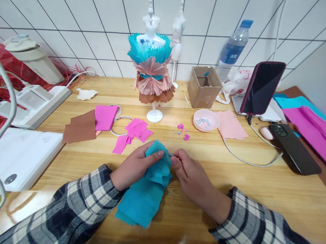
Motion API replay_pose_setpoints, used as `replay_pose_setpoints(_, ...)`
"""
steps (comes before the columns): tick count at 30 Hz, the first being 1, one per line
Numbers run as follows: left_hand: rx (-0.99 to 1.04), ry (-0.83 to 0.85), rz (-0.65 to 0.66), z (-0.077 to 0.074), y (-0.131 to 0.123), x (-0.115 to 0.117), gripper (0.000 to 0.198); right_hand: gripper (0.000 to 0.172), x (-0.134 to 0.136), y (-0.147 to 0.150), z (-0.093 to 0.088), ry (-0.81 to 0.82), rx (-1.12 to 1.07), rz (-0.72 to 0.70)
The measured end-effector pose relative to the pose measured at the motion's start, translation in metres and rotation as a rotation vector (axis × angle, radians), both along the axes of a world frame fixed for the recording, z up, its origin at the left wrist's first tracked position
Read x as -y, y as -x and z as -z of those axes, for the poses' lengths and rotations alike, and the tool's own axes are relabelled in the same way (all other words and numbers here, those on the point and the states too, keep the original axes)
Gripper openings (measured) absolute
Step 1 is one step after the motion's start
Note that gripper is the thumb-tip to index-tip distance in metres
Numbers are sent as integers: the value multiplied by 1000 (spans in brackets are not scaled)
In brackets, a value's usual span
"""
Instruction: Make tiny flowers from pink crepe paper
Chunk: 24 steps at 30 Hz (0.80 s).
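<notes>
A folded stack of teal crepe paper (pixel 143 199) hangs from my left hand (pixel 133 163), with the thumb pressed on its upper part. Its lower end reaches down over the wooden table. My right hand (pixel 188 173) is closed in a pinch at the paper's upper right edge, where a thin teal bit runs to the fingertips. Beyond my hands lie magenta paper scraps (pixel 137 129) and small magenta bits (pixel 183 131). Farther back stands a mini dress form (pixel 150 43) dressed in teal, pink and brown crepe paper.
Brown paper squares (pixel 81 127) and a white power strip (pixel 36 105) lie left. At the back are a cardboard box (pixel 202 91), a pink bowl (pixel 206 120) of beads, a water bottle (pixel 234 50) and a propped phone (pixel 262 88). A dark phone (pixel 294 149) lies right.
</notes>
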State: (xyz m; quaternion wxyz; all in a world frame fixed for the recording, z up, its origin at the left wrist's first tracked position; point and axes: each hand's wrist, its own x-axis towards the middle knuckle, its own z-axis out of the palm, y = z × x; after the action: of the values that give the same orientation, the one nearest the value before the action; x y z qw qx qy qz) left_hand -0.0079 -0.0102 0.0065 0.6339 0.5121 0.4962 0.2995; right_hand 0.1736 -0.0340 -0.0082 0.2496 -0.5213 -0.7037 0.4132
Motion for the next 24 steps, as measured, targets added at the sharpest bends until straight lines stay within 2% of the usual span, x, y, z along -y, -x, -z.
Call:
replay_pose_setpoints(5, 81, 81, -1, 5, 1, 0, 29, 28, 1, 0, -1, 16, -10, 1)
replay_pose_setpoints(24, 16, 71, 73, 2, 0, 0, 32, 25, 1, 0, -1, 21, -26, -1)
